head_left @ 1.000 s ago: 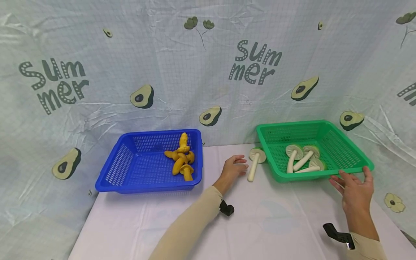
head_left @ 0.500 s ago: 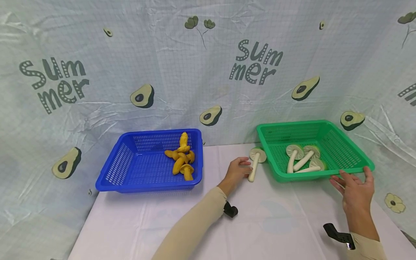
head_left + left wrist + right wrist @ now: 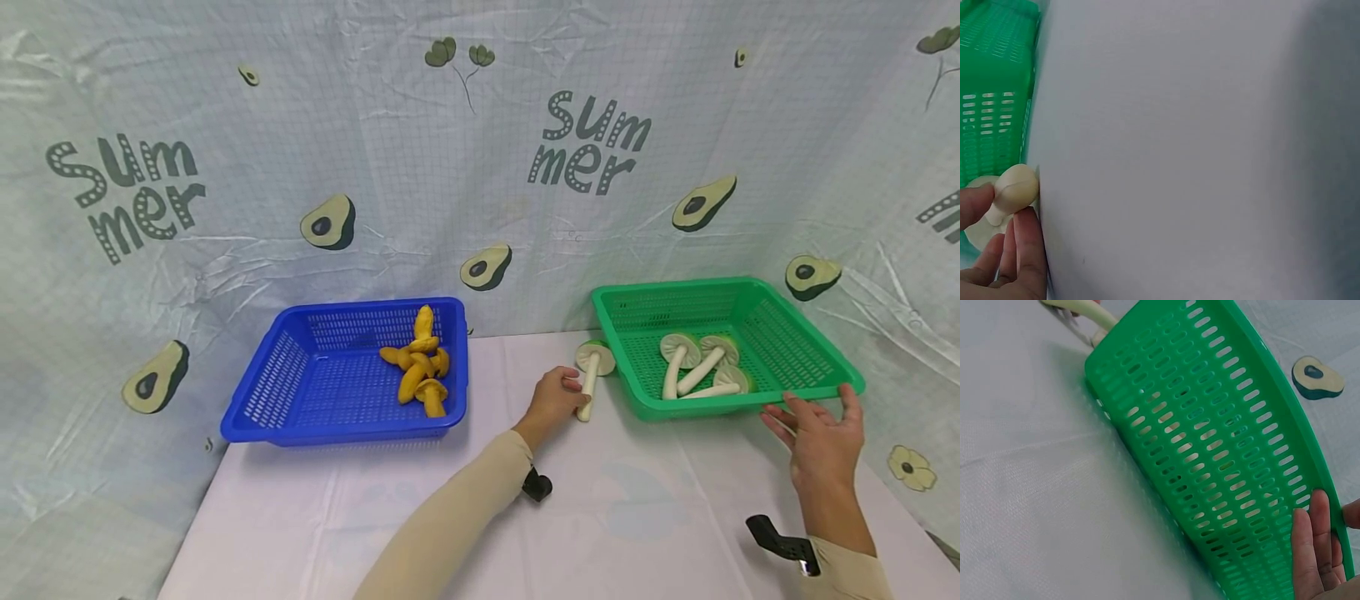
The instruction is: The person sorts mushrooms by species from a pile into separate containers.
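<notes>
In the head view a mushroom (image 3: 595, 362) with a long pale stem and green-edged cap lies on the table, left of the green basket (image 3: 765, 398). My left hand (image 3: 557, 400) pinches the lower end of its stem. The left wrist view shows the stem's rounded end (image 3: 1017, 186) between thumb and fingertips, the cap partly hidden behind. My right hand (image 3: 825, 437) holds the basket's front right rim, thumb over the edge and fingers against the outer wall (image 3: 1210, 456). Inside that basket lie several similar pale mushrooms (image 3: 701, 360).
At left stands a blue basket (image 3: 345, 437) with several yellow-brown mushrooms (image 3: 411, 383) in its right half. Both baskets rest on a white-covered table (image 3: 585, 533) before a hanging sheet (image 3: 390, 167) printed with avocados.
My left hand has moved a little to the right, from beside the mushroom onto its stem, and its fingers have closed there. My right hand and both baskets stay in place.
</notes>
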`<state>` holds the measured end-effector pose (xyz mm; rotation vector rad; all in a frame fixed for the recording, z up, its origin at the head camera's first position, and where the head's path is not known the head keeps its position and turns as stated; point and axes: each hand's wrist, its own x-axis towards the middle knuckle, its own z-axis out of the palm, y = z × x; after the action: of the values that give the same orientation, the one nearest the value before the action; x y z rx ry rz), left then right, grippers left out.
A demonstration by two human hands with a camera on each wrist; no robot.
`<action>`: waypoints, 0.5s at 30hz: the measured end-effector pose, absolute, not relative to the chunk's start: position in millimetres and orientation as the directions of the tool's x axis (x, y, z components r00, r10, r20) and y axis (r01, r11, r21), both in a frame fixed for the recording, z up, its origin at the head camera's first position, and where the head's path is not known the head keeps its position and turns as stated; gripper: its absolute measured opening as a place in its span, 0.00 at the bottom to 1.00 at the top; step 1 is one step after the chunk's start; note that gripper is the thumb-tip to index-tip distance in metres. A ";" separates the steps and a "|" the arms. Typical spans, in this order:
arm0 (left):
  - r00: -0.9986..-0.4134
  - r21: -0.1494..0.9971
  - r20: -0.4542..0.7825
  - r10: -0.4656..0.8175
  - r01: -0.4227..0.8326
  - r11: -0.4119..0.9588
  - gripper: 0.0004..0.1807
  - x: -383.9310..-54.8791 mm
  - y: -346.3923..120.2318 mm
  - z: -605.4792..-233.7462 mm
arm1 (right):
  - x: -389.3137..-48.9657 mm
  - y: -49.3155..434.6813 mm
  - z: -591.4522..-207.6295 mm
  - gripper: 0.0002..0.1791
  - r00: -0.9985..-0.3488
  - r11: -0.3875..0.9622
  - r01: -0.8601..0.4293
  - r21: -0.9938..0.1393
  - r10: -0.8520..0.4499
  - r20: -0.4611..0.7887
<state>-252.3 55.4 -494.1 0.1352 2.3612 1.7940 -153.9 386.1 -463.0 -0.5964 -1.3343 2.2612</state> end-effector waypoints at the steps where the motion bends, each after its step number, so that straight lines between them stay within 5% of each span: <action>1: -0.981 0.957 -0.080 0.174 -0.027 0.287 0.21 -252.1 55.9 -493.4 | -154.2 386.1 -463.0 0.56 -0.809 -0.435 -0.157 -0.887 0.572 -0.137; 15: -0.968 0.974 -0.170 0.182 -0.137 0.183 0.17 -251.1 51.2 -491.1 | -153.8 385.9 -463.6 0.56 -0.805 -0.437 -0.165 -0.884 0.578 -0.136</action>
<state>-251.1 51.2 -491.1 0.0432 2.2115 1.8622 -153.8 385.9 -463.6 -0.5933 -1.3217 2.2600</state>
